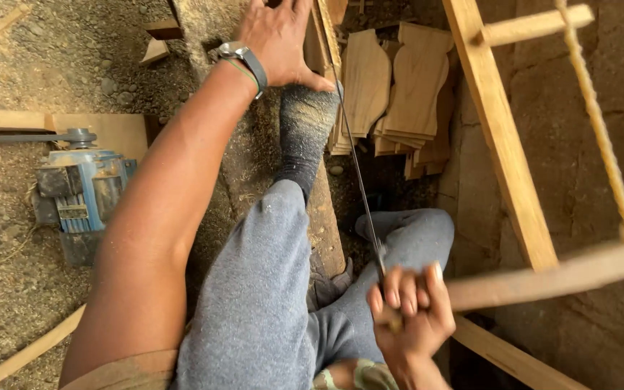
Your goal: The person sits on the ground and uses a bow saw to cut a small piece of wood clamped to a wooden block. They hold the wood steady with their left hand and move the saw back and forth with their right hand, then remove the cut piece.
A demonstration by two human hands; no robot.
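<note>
My right hand grips the near handle end of a wooden frame saw, where its thin blade meets the handle. The blade runs away from me to a wooden plank standing on edge. My left hand, with a watch on the wrist, rests flat on the plank's far end. My sock-covered foot, dusted with sawdust, presses on the plank. A twisted rope tensions the saw frame on the right.
A blue electric motor with a belt sits on the sawdust-covered ground at left. A stack of cut, curved wooden boards lies beyond the plank. Wood offcuts lie at the top left, a long batten at bottom left.
</note>
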